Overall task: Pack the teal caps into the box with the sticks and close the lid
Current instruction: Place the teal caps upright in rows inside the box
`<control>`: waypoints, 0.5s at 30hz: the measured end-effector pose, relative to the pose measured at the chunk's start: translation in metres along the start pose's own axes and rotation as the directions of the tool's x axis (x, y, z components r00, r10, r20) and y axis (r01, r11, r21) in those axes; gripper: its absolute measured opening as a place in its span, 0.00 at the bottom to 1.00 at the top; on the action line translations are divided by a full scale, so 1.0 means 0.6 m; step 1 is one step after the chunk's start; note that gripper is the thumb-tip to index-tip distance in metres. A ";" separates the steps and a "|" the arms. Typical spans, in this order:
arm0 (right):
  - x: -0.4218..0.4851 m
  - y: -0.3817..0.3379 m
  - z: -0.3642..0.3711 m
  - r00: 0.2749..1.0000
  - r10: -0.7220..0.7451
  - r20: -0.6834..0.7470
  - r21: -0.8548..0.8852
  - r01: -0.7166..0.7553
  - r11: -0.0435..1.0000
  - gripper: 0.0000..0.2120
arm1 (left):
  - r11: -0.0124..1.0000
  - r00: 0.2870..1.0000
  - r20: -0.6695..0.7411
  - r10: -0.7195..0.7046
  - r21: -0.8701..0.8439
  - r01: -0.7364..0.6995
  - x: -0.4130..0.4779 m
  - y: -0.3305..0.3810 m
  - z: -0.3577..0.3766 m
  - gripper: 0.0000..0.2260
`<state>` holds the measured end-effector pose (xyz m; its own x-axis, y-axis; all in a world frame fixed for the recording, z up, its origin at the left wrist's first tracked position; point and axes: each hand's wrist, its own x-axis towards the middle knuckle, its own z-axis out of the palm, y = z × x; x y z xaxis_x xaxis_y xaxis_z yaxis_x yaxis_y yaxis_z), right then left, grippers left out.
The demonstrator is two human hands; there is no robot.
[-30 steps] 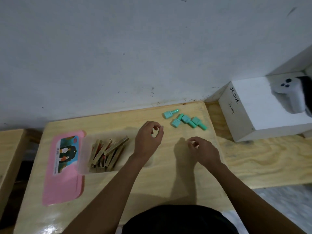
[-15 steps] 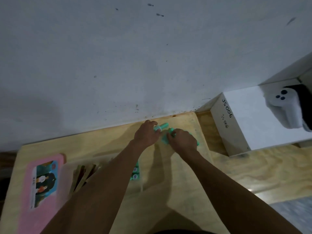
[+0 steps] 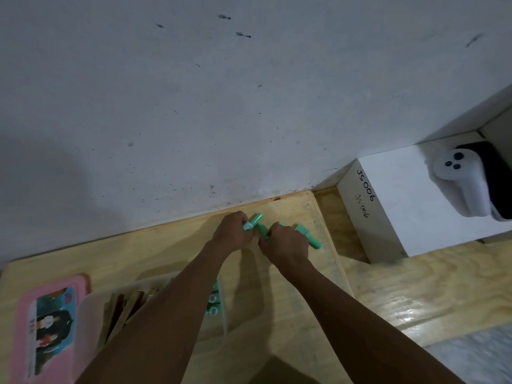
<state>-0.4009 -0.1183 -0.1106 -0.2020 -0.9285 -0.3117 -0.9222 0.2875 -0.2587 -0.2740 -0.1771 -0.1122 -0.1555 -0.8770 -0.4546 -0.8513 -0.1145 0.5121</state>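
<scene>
In clear box (image 3: 86, 314): sticks (image 3: 122, 306), teal caps (image 3: 213, 303); left hand (image 3: 231, 234), right hand (image 3: 285, 243) gripping loose caps (image 3: 307, 235).

Both hands crowd the far edge of the wooden table (image 3: 171, 245), hard against the white wall (image 3: 221, 106) that closes off any reach beyond. The left hand (image 3: 231, 235) and right hand (image 3: 285, 245) nearly touch over loose teal caps (image 3: 304, 234). To the right, a white carton (image 3: 401, 206) blocks the side. Open tabletop lies between hands and clear box (image 3: 155, 309), though the left forearm crosses over the box's opening; the pink lid (image 3: 47, 322) lies flat at left.
</scene>
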 end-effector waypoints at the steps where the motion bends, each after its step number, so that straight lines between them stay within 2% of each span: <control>1: -0.002 -0.001 0.000 1.000 -0.007 0.000 -0.012 0.007 1.000 0.15 | 1.000 1.000 0.003 0.007 -0.019 -0.007 -0.003 -0.003 -0.003 0.07; 6: -0.011 -0.015 -0.003 1.000 -0.015 0.023 -0.056 0.016 0.998 0.17 | 0.992 1.000 -0.006 -0.011 -0.126 0.011 -0.029 -0.016 -0.018 0.07; 9: -0.016 -0.023 -0.003 0.998 0.019 0.056 -0.075 -0.015 0.997 0.18 | 0.954 0.999 -0.020 -0.050 -0.296 0.042 -0.051 -0.020 -0.024 0.09; 12: -0.020 -0.027 -0.004 0.995 0.046 0.088 -0.076 -0.039 0.996 0.18 | 0.838 0.996 0.039 -0.086 -0.537 0.093 -0.081 -0.019 -0.031 0.20; 15: -0.029 -0.025 -0.006 0.995 0.058 0.084 -0.040 -0.055 0.998 0.19 | 0.704 0.992 0.050 -0.119 -0.700 0.120 -0.116 -0.015 -0.037 0.19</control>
<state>-0.3849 -0.1075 -0.0982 -0.2265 -0.8873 -0.4016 -0.9221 0.3282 -0.2050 -0.2441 -0.1257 -0.0691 -0.0777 -0.8326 -0.5484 -0.2671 -0.5126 0.8160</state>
